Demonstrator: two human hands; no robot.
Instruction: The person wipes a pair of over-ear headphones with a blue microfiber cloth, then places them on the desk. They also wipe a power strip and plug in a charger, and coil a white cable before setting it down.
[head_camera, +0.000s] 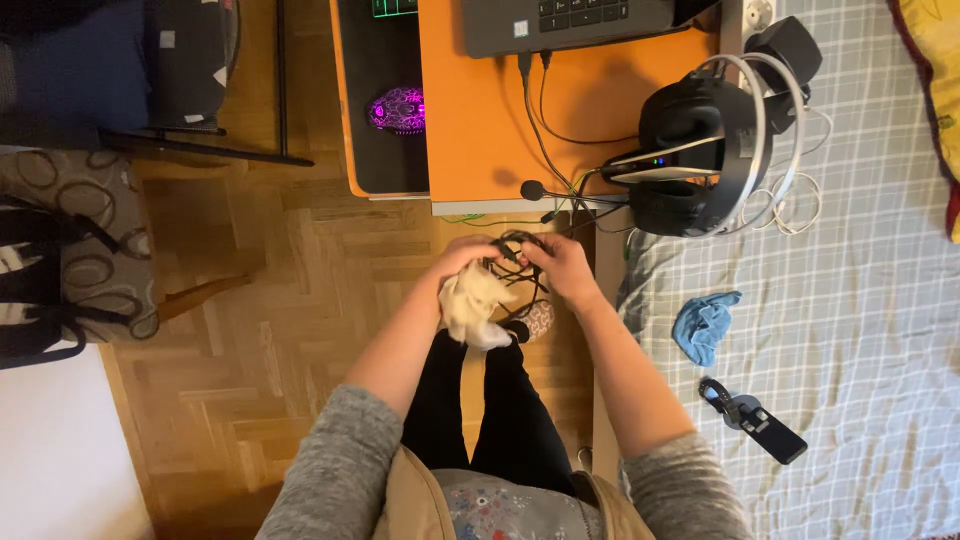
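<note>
Both hands meet in front of the body, just below the desk edge, and between them sits a bundle of thin black cable (512, 250). The left hand (462, 262) is curled shut around a cream cloth (472, 310), which spills down from the palm toward six o'clock, so the grip seems made to keep the rag bunched and ready against the wire. The right hand (562, 268) closes thumb and fingers on the cable at about three o'clock of the bundle, apparently steadying it so the loops do not slip; how tightly it pinches cannot be told from up here. Forearms come in from five and seven o'clock, elbows wide, wrists bent inward, grey sleeves pushed up. At twelve o'clock the orange desk (480, 120) carries a laptop (570, 22), with cords trailing off its edge toward the hands. A black headset (700, 140) rests at two o'clock, on the desk corner. Out at four o'clock on the checked bedsheet (860, 300) lie a blue cloth (705, 325) and a dark small device (752, 420), well apart from the hands. Wooden floor shows beneath the legs.
</note>
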